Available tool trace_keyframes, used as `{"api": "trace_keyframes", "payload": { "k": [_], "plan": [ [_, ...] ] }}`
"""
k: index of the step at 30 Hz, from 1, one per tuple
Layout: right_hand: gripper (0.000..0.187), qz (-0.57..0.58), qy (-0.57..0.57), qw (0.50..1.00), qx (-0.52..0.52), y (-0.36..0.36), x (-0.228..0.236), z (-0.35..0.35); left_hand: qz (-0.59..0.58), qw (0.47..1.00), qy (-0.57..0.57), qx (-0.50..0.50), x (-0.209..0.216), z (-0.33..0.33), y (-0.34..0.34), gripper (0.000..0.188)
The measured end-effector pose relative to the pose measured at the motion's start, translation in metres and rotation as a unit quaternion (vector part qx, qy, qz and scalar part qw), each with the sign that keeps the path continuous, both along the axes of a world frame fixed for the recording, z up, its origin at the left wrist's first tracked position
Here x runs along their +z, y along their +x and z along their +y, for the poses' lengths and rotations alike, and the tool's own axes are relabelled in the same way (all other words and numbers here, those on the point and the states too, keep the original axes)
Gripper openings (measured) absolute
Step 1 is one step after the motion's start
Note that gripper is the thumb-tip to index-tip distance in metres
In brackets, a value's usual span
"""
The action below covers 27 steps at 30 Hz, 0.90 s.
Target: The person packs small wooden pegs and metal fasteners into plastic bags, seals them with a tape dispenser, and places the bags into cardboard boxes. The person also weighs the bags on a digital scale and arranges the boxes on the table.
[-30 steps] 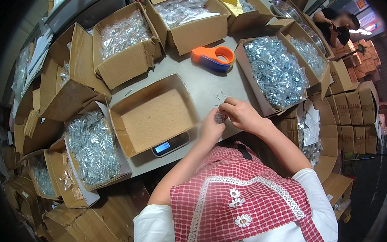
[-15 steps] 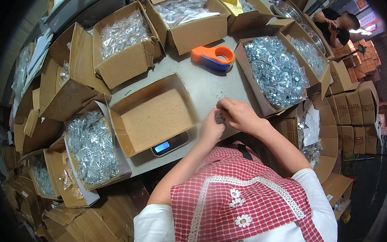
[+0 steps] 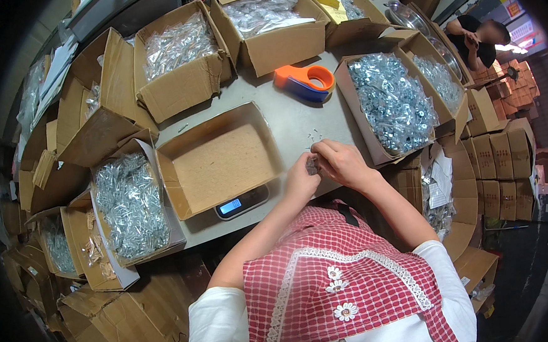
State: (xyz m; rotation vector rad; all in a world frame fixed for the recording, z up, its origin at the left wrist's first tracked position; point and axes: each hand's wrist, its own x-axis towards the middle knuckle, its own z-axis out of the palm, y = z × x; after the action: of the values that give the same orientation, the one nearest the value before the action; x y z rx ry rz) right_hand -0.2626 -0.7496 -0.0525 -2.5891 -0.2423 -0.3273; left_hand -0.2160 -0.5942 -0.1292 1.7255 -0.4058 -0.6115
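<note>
My left hand (image 3: 300, 179) is closed around a small dark grey clump of parts (image 3: 312, 165), too small and covered to name exactly. Against it, my right hand (image 3: 346, 166) has its fingers curled and pressed together, their tips hidden. Just beyond my fingertips, several tiny screw-like pieces (image 3: 314, 134) lie loose on the grey table (image 3: 220, 115). To the left is a shallow open cardboard box (image 3: 223, 168) with bare brown bottom, resting on a digital scale (image 3: 241, 203) with a lit blue display.
An orange and blue tape dispenser (image 3: 305, 83) lies beyond my hands. On the right stands a box of bagged metal parts (image 3: 390, 101); on the left, another with bagged screws (image 3: 130, 205). More open cartons (image 3: 184, 89) line the far edge. A person (image 3: 476, 39) is at far right.
The view has shifted very slightly. Both hands stay together in nearly the same place, with only small finger movement around the grey clump.
</note>
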Motion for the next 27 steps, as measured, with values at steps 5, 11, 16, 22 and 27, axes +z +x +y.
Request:
{"api": "trace_keyframes", "payload": {
  "k": [5,11,16,22,27],
  "plan": [
    [0.032,0.021,0.076,0.992,-0.097,0.009,-0.018,-0.021,-0.002,1.0,0.0,-0.003,0.008,0.003,-0.001,0.04],
    [0.037,0.124,0.087,0.974,-0.17,0.025,-0.036,-0.043,0.082,0.994,-0.072,-0.007,0.007,0.011,-0.002,0.036],
    [0.033,0.133,0.156,0.955,-0.213,-0.015,-0.047,-0.047,0.143,0.983,-0.116,-0.015,0.006,0.018,-0.004,0.034],
    [0.037,0.089,0.103,0.964,-0.23,-0.034,-0.064,-0.054,0.072,0.993,-0.084,-0.04,0.008,0.02,-0.006,0.033],
    [0.048,-0.014,0.077,0.991,-0.113,0.013,-0.075,-0.037,0.069,0.993,-0.08,-0.05,0.007,0.035,-0.014,0.033]
  ]
}}
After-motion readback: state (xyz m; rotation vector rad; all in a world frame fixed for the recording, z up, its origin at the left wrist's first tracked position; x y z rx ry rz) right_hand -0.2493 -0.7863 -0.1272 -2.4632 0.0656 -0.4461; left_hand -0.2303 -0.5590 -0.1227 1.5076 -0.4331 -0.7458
